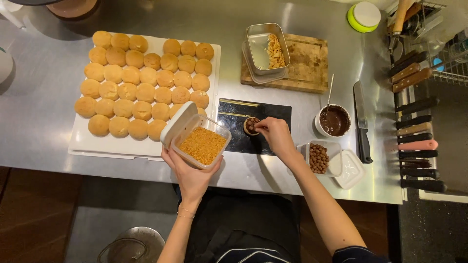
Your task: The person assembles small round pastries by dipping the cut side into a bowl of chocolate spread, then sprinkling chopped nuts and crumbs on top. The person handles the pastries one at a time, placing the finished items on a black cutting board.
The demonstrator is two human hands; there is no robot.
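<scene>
My left hand (190, 173) holds a clear plastic tub of orange-brown crumbs (202, 145) from below, its white lid flipped open to the left. My right hand (274, 135) pinches its fingertips over a small round pastry (251, 125) topped with dark brown balls. The pastry rests on a black slate board (234, 114) in the middle of the steel counter. What the fingertips hold is too small to make out.
A white tray (78, 141) with several golden buns sits at left. At right stand a bowl of chocolate sauce (334, 120), a tub of brown balls (319, 158), a loose lid (351, 169) and a large knife (361, 122). Behind is a wooden board (307, 63) with metal tins (265, 48). Knives hang on a rack (417, 131).
</scene>
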